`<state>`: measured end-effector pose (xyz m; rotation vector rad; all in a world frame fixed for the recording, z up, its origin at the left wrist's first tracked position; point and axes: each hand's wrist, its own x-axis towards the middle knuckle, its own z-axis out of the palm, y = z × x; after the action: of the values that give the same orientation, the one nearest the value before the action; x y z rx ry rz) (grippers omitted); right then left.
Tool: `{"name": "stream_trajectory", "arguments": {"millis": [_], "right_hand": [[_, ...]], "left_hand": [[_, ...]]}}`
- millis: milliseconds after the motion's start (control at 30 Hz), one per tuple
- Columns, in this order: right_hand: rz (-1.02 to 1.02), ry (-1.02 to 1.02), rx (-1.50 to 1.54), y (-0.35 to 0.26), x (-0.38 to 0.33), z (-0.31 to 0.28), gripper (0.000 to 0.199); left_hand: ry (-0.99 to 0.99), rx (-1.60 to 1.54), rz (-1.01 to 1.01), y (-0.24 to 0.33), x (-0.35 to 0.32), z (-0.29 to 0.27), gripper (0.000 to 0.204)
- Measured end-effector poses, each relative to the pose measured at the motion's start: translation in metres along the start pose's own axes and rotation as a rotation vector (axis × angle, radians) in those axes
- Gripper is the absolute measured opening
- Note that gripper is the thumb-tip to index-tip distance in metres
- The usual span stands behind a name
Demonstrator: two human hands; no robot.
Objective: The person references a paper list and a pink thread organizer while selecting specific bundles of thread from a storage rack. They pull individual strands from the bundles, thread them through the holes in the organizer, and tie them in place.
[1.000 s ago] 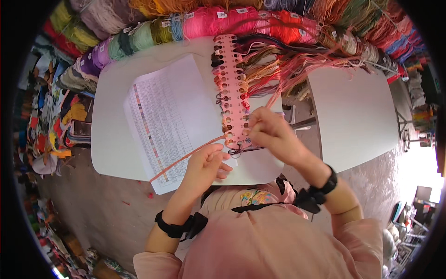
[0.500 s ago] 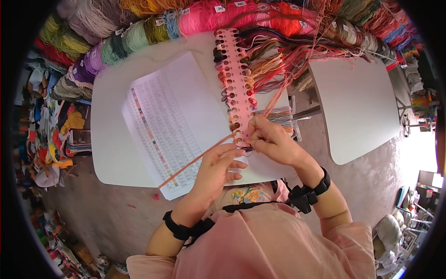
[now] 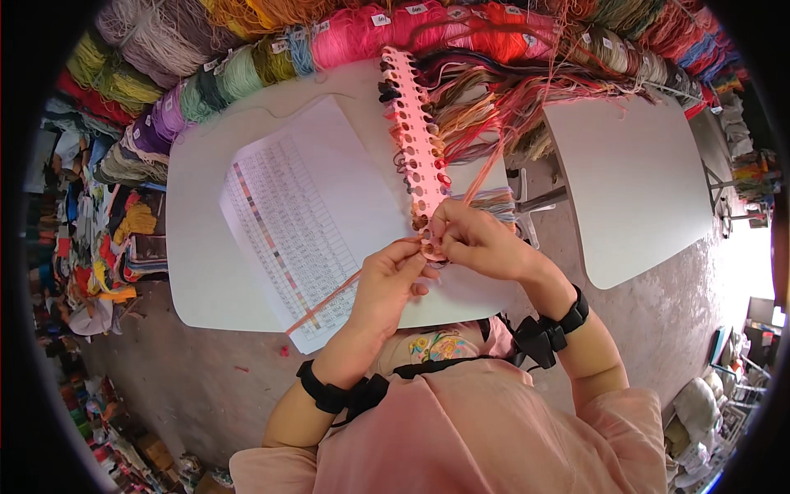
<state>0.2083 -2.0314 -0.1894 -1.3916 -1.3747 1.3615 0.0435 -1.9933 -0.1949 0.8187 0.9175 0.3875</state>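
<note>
A long pink thread card [image 3: 425, 169] with holes along both sides lies over the table's near edge, strands looped through many of its holes. At its near end, my left hand [image 3: 387, 284] pinches the card's edge with thumb and forefinger, the other fingers curled below. A salmon-coloured thread [image 3: 329, 298] runs from under this hand down to the left across a paper. Fingers curled into a pinch, my right hand [image 3: 484, 243] is closed on thread at the card's right edge; its fingertips partly hide the lowest holes. Salmon strands also rise beyond the right hand.
A printed chart [image 3: 284, 222] with a column of coloured squares lies on the white table [image 3: 202, 272]. Thread bundles [image 3: 469, 115] spread right of the card. Large coloured skeins [image 3: 354, 37] line the far edge. A second white tabletop [image 3: 634, 198] stands at right, across a gap.
My left hand has moved up and right, its fingers closing in at the card's near end. My right hand has shifted slightly left, and the card's near end has tilted a little.
</note>
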Motion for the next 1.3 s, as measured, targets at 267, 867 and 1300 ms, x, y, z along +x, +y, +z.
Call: {"name": "stream_trajectory", "arguments": {"millis": [267,867,1300], "right_hand": [[0.103,-0.149,0.126,-0.001,0.006,-0.006,0.008],[0.039,0.004,0.353,0.004,-0.004,-0.002,0.011],[-0.063,0.083,-0.054,-0.002,0.002,0.001,0.011]], "left_hand": [[-0.008,-0.053,-0.030,-0.004,0.001,-0.003,0.020],[0.069,-0.032,0.036,-0.009,-0.006,0.007,0.015],[0.018,-0.059,0.016,-0.007,-0.004,0.003,0.017]]}}
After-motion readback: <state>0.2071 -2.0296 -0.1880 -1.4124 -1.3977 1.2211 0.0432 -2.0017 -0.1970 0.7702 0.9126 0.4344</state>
